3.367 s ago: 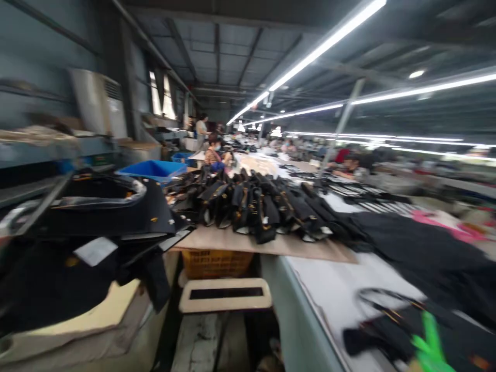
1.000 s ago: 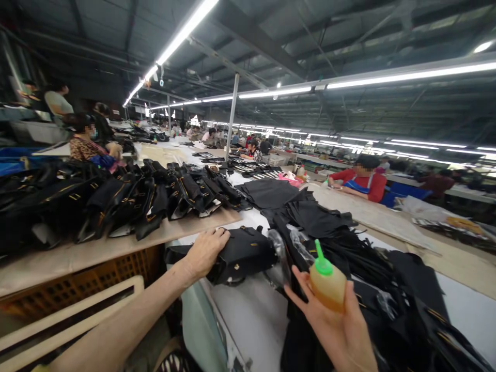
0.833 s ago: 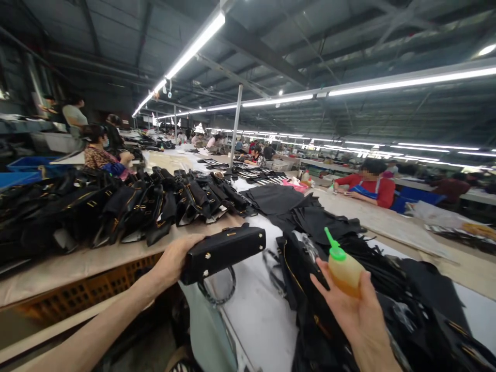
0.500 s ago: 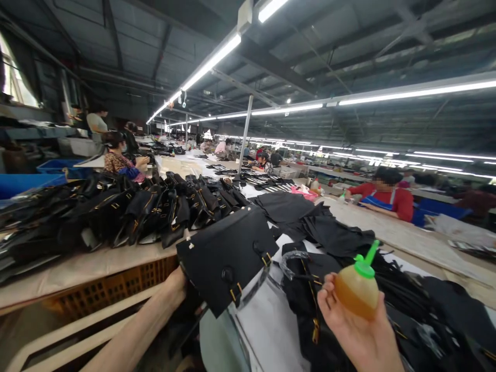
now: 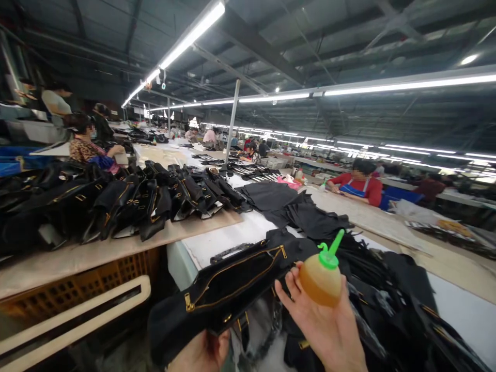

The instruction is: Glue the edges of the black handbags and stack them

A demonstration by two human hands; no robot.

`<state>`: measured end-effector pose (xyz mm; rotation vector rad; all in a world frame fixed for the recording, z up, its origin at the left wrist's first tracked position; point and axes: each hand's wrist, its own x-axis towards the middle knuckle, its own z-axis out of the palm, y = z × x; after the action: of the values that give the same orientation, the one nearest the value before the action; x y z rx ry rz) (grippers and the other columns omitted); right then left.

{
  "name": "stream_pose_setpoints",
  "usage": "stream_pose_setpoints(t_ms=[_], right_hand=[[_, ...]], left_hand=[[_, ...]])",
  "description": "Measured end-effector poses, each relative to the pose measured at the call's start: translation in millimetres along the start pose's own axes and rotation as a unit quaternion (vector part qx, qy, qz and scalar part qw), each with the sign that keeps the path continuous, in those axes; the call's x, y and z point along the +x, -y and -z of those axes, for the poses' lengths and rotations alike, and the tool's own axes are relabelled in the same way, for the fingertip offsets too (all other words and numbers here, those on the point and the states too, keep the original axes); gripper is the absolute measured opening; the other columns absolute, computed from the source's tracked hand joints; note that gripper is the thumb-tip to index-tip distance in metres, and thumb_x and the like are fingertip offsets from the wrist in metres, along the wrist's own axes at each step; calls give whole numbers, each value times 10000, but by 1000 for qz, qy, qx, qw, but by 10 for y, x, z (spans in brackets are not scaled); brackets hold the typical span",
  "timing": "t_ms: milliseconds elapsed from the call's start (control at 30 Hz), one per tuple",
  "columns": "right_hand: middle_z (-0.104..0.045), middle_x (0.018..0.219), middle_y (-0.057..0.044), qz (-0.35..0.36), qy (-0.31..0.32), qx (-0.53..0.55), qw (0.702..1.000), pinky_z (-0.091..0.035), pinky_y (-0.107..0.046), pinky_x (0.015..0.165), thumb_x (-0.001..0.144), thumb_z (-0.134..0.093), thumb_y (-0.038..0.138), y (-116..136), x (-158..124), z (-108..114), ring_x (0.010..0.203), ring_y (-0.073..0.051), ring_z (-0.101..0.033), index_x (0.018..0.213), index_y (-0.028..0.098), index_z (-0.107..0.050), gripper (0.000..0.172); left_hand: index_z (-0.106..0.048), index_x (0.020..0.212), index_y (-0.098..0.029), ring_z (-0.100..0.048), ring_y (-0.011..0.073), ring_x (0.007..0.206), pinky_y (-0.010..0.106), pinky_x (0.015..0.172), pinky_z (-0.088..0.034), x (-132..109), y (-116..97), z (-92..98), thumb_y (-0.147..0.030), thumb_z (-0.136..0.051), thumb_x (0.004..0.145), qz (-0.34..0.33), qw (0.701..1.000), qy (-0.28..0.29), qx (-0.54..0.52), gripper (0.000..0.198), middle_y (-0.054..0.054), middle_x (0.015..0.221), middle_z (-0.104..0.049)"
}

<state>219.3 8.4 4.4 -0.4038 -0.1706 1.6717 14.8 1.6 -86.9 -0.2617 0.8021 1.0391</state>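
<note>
Left hand (image 5: 201, 349) is gripping the black bag (image 5: 232, 284) from below, fingers partly hidden under it; the unzipped opening is facing up. Right hand (image 5: 323, 328) is clasping the amber-filled bottle (image 5: 320, 279) between thumb and fingers, just beside the bag. Beyond, a row of black bags (image 5: 127, 199) is lying on brown board (image 5: 209, 225); farther, a person in red (image 5: 374, 192) is facing a table (image 5: 360, 219).

Workshop, probably: piled black bags (image 5: 116, 200).

Left hand (image 5: 203, 352) is supporting unzipped bag (image 5: 232, 289) from below; right hand (image 5: 323, 323) is cradling bottle (image 5: 320, 283), green nozzle (image 5: 334, 245) slanting upward. Other bags (image 5: 153, 204) are lying massed at left, on board (image 5: 211, 223).
</note>
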Motion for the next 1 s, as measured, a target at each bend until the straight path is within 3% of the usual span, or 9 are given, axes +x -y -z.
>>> stream_pose_setpoints(t_ms=[100,300,567,700,767,800,900,967,1000], right_hand=[[-634,927,-89,1,2,-9,1000,-348,-496,996,795,-587,593,-1,75,22,950,-224,-572,962,129,-651,497],[-640,926,-89,-3,10,-27,1000,-367,-454,989,794,-609,572,-99,285,87,978,-220,-569,934,130,-651,466],[-639,1028,-131,-15,12,-29,999,-346,-504,997,830,-573,565,-177,407,154,1123,-281,-513,968,122,-643,469],[-588,1166,-182,-29,5,-41,999,-336,-603,961,823,-581,568,-119,486,122,1215,-376,-412,1041,121,-627,499],[-553,1211,-220,-48,-2,-51,998,-339,-633,937,841,-578,533,-91,539,95,1223,-407,-389,1117,101,-595,513],[-533,1231,-239,-58,-4,-57,997,-342,-639,929,852,-577,511,-81,566,78,1225,-417,-381,1161,88,-571,524],[-474,1278,-283,-79,0,-68,995,-347,-645,917,874,-571,457,-76,636,13,1224,-441,-367,1243,54,-506,550],[-452,1299,-285,-82,4,-67,994,-350,-643,918,884,-553,458,-89,659,-31,1220,-443,-371,1241,56,-504,540],[-449,1303,-281,-82,5,-65,994,-350,-641,920,887,-541,467,-95,661,-46,1219,-439,-376,1226,60,-511,530]], left_hand=[[-553,745,-76,-539,95,374,143,339,-429,-13,107,35,-60,-485,853,26,1000,-5,6,129,44,529,-602],[-577,933,-57,-564,102,399,179,371,-453,-34,144,125,-226,-513,886,43,997,63,19,186,94,710,-702],[-592,773,-118,-512,91,376,177,385,-354,-52,165,222,-377,-560,829,12,990,79,113,267,25,573,-638],[-580,715,-137,-472,85,374,179,390,-317,-333,136,333,-537,-505,815,14,959,70,275,419,44,566,-629],[-596,690,-151,-492,106,431,200,437,-358,-556,23,271,-528,-503,816,-60,892,75,442,408,58,568,-629],[-608,682,-165,-520,128,483,219,485,-398,-650,-66,192,-491,-515,819,-150,823,78,543,366,58,575,-630],[-654,920,-207,-604,229,862,329,789,-471,-722,-425,-185,-395,-496,843,-460,521,42,718,258,94,964,-673],[-616,1052,-182,-570,262,1006,396,895,-437,-601,-669,-439,-301,-465,857,-480,372,-22,794,274,112,1132,-618],[-591,1101,-164,-549,287,1051,426,918,-424,-520,-770,-536,-300,-500,832,-463,319,-28,826,315,120,1186,-588]])
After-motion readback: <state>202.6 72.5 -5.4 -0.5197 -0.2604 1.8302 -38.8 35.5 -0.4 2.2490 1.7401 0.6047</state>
